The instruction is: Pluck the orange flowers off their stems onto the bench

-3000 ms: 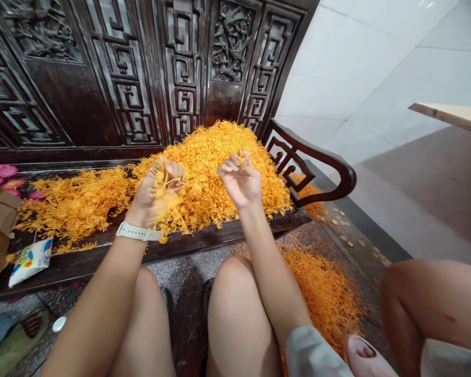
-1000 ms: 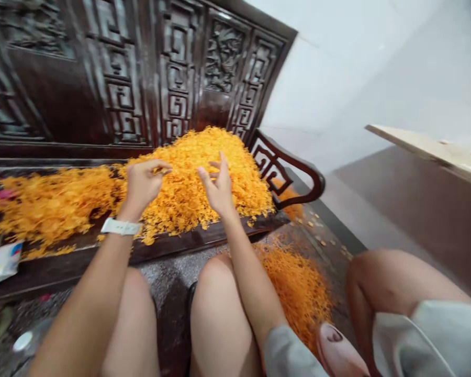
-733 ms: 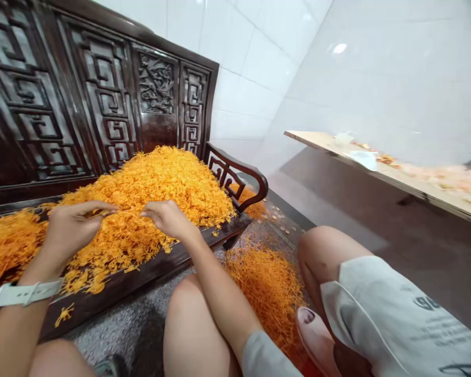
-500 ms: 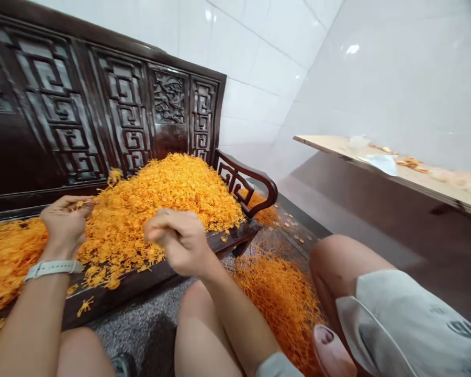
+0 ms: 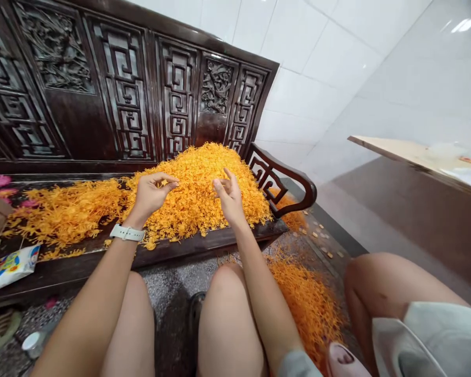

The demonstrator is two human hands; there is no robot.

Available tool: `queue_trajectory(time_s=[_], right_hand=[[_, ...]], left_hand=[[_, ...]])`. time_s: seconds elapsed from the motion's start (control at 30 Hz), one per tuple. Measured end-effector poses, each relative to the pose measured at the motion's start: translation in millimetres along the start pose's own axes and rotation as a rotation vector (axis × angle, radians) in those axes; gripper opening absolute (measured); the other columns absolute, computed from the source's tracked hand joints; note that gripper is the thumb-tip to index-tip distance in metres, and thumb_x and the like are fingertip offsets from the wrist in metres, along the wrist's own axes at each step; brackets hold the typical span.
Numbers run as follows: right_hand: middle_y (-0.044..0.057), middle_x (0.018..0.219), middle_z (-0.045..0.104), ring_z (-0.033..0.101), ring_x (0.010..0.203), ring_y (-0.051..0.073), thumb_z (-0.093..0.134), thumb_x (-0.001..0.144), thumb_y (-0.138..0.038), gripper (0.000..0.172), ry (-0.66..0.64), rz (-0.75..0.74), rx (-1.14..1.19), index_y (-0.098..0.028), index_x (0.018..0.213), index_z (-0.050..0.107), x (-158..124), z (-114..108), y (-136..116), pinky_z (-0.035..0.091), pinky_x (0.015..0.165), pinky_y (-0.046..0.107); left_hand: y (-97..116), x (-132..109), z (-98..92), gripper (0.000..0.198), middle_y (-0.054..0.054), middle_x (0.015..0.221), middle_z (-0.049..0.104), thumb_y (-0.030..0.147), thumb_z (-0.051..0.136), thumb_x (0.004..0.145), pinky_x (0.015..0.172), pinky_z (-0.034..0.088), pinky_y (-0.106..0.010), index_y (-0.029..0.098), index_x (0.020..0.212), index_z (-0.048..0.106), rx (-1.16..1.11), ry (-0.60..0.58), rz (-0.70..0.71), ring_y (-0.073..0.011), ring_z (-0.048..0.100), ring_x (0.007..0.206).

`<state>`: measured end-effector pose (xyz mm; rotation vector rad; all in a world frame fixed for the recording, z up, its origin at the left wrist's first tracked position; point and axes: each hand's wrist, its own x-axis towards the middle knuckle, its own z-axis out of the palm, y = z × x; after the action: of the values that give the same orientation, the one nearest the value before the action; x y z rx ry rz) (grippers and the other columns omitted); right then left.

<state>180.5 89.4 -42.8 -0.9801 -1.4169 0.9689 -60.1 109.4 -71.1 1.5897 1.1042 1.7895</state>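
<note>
Left hand point(image 5: 149, 196) pinched, contents unclear; right hand point(image 5: 230, 200) opened; beyond, yellow-orange stringy plastic-looking pieces point(image 5: 204, 165), likely light, best gripped by strands.

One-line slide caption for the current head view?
Left hand and right hand before a yellow heap on a carved bench, orange strands on the floor.

From my post I have the left arm point(image 5: 92, 296) and right arm point(image 5: 265, 288) stretched forward, palms turned toward each other, hands apart. My left hand point(image 5: 149, 197) is bent inward, thumb and forefinger tips pinched together. My right hand point(image 5: 231, 203) is raised, fingers loosely parted from the thumb.
</note>
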Motion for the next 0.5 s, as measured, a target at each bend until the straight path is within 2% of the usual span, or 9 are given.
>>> queue_trajectory(time_s=[0.03, 0.1, 0.17, 0.27, 0.33, 0.37, 0.43, 0.5], right_hand=[[0.010, 0.120, 0.071, 0.067, 0.107, 0.023, 0.070, 0.095, -0.063, 0.071, -0.017, -0.057, -0.034, -0.028, 0.153, 0.050, 0.8, -1.9, 0.9, 0.054, 0.092, 0.038], [0.004, 0.091, 0.068, 0.063, 0.083, 0.019, 0.069, 0.098, -0.058, 0.049, -0.055, -0.145, -0.091, -0.025, 0.133, 0.063, 3.4, -4.8, 2.9, 0.050, 0.076, 0.034], [0.000, 0.075, 0.061, 0.057, 0.069, 0.016, 0.067, 0.100, -0.052, 0.029, -0.054, -0.240, -0.134, -0.023, 0.105, 0.068, 4.3, -3.4, 3.2, 0.044, 0.067, 0.033], [0.001, 0.073, 0.061, 0.057, 0.067, 0.017, 0.066, 0.102, -0.041, 0.020, -0.077, -0.454, -0.190, -0.026, 0.088, 0.068, -2.9, 11.8, -5.1, 0.044, 0.066, 0.036], [0.002, 0.073, 0.064, 0.060, 0.068, 0.018, 0.067, 0.101, -0.038, 0.016, -0.199, -0.574, -0.211, -0.031, 0.087, 0.072, -13.4, 27.4, -18.7, 0.046, 0.065, 0.038], [0.002, 0.074, 0.066, 0.061, 0.067, 0.019, 0.068, 0.100, -0.038, 0.015, -0.272, -0.600, -0.195, -0.033, 0.087, 0.073, -19.4, 34.2, -27.8, 0.047, 0.063, 0.039], [0.000, 0.069, 0.064, 0.057, 0.060, 0.019, 0.071, 0.098, -0.040, 0.012, -0.384, -0.614, -0.030, -0.034, 0.088, 0.074, -30.1, 41.8, -48.6, 0.047, 0.057, 0.038], [-0.003, 0.061, 0.056, 0.049, 0.052, 0.016, 0.075, 0.095, -0.043, 0.011, -0.377, -0.610, 0.236, -0.035, 0.088, 0.072, -35.4, 39.3, -67.4, 0.045, 0.054, 0.035]], left_hand=[[1.8, -1.1, -1.1, 0.015, -0.009, 0.086, 0.082, 0.034, 0.089, 0.076, 0.076, 0.059, -0.033, 0.021, 0.081, 0.085, 0.005, -0.057, 0.008, -0.0230, 0.076, 0.083], [4.3, -1.5, -3.7, 0.015, -0.009, 0.083, 0.081, 0.036, 0.090, 0.075, 0.071, 0.059, -0.032, 0.022, 0.078, 0.085, 0.006, -0.137, -0.003, -0.0230, 0.075, 0.079], [5.5, 0.1, -4.3, 0.017, -0.008, 0.079, 0.080, 0.036, 0.093, 0.071, 0.070, 0.059, -0.032, 0.022, 0.074, 0.084, -0.007, -0.129, -0.029, -0.0223, 0.074, 0.077], [6.4, 4.5, 3.6, 0.021, -0.005, 0.073, 0.077, 0.031, 0.097, 0.062, 0.065, 0.055, -0.028, 0.021, 0.068, 0.080, -0.149, 0.083, -0.094, -0.0189, 0.071, 0.072], [5.9, 7.8, 13.0, 0.024, -0.002, 0.067, 0.072, 0.027, 0.097, 0.058, 0.057, 0.048, -0.024, 0.020, 0.066, 0.075, -0.315, 0.232, -0.160, -0.0148, 0.065, 0.065], [4.8, 9.8, 16.8, 0.024, -0.001, 0.066, 0.070, 0.024, 0.096, 0.059, 0.053, 0.042, -0.022, 0.020, 0.066, 0.073, -0.392, 0.264, -0.197, -0.0128, 0.062, 0.061], [-0.1, 14.6, 17.1, 0.021, 0.001, 0.067, 0.069, 0.017, 0.091, 0.065, 0.049, 0.032, -0.022, 0.020, 0.071, 0.071, -0.517, 0.315, -0.271, -0.0086, 0.053, 0.055], [-7.6, 20.3, 4.7, 0.020, 0.004, 0.069, 0.066, 0.010, 0.084, 0.075, 0.048, 0.024, -0.024, 0.020, 0.073, 0.067, -0.650, 0.427, -0.363, -0.0045, 0.039, 0.049]])
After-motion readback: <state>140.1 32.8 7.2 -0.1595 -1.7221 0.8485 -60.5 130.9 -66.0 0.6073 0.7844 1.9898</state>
